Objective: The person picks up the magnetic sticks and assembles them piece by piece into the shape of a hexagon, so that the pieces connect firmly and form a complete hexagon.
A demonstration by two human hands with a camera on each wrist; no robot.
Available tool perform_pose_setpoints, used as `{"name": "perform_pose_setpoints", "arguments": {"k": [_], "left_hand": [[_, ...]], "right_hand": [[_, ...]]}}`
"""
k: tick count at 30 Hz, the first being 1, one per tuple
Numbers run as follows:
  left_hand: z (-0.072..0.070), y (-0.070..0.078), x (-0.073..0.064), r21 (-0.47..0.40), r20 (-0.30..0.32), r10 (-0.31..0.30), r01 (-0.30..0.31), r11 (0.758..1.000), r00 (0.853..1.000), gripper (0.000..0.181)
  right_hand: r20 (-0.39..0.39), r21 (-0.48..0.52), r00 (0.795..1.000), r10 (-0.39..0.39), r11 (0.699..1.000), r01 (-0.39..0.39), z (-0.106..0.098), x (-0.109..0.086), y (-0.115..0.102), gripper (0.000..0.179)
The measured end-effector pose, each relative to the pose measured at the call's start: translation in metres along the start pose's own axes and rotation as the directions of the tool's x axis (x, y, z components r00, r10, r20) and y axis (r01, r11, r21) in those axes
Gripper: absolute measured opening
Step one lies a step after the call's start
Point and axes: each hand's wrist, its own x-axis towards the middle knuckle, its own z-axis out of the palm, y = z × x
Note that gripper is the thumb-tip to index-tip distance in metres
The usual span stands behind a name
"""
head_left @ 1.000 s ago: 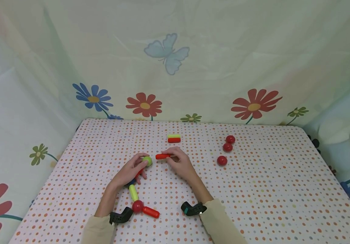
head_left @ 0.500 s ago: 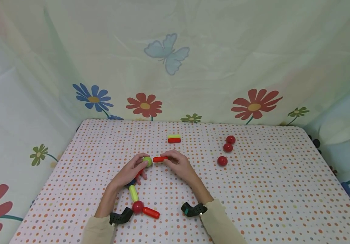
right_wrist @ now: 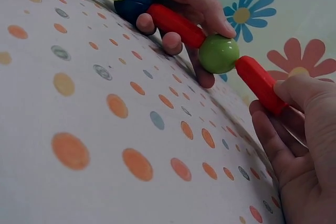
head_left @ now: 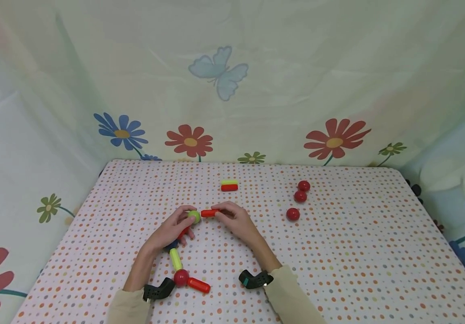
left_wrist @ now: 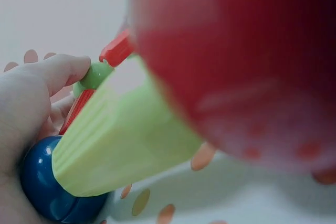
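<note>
My left hand (head_left: 172,228) pinches a green ball (right_wrist: 218,54) between thumb and fingers. That ball sits on the end of a chain: a red stick (right_wrist: 176,24), a blue ball (left_wrist: 39,179), a yellow-green stick (head_left: 175,259), a red ball (head_left: 181,277) and another red stick (head_left: 198,285). My right hand (head_left: 236,221) pinches a loose red stick (right_wrist: 260,83) by one end. In the right wrist view its free end points at the green ball and is at or very near its surface; whether they touch I cannot tell.
Behind the hands, a yellow-green stick (head_left: 229,182) and a red stick (head_left: 229,188) lie side by side. Several red balls (head_left: 292,214) rest to the right on the dotted tablecloth (head_left: 358,252). A flowered curtain (head_left: 273,90) hangs behind the table.
My right hand has moved left and slightly nearer, bringing the red stick's end up to the green ball. The left hand keeps its grip on the ball; the view shifted slightly.
</note>
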Motion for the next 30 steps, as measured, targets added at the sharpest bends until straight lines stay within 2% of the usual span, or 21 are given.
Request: {"name": "perform_pose_setpoints", "arguments": {"k": [4, 11, 19, 24, 30], "left_hand": [[0.001, 0.002, -0.002, -0.014, 0.001, -0.015, 0.015, 1.0, 1.0, 0.05], [0.008, 0.005, -0.001, -0.096, 0.052, -0.035, 0.04, 0.995, 0.998, 0.045], [0.011, 0.007, 0.0, -0.065, 0.069, -0.007, 0.011, 0.998, 0.998, 0.04], [0.013, 0.009, -0.001, -0.036, 0.059, -0.031, 0.033, 0.999, 0.998, 0.041], [0.013, 0.009, -0.001, -0.061, 0.029, -0.044, 0.046, 0.997, 0.999, 0.039]], "right_hand": [[0.019, -0.008, 1.0, 0.014, 1.0, -0.014, 0.001, 0.0, -0.001, 0.023], [0.022, -0.004, 0.999, 0.026, 1.0, -0.026, 0.001, -0.002, -0.002, 0.023], [0.006, 0.028, 0.998, 0.07, 0.997, -0.07, -0.001, -0.002, -0.002, 0.021], [0.005, 0.038, 0.997, 0.083, 0.996, -0.083, -0.002, -0.002, -0.003, 0.021], [0.012, 0.053, 0.998, 0.069, 0.996, -0.07, -0.001, -0.002, -0.003, 0.02]]}}
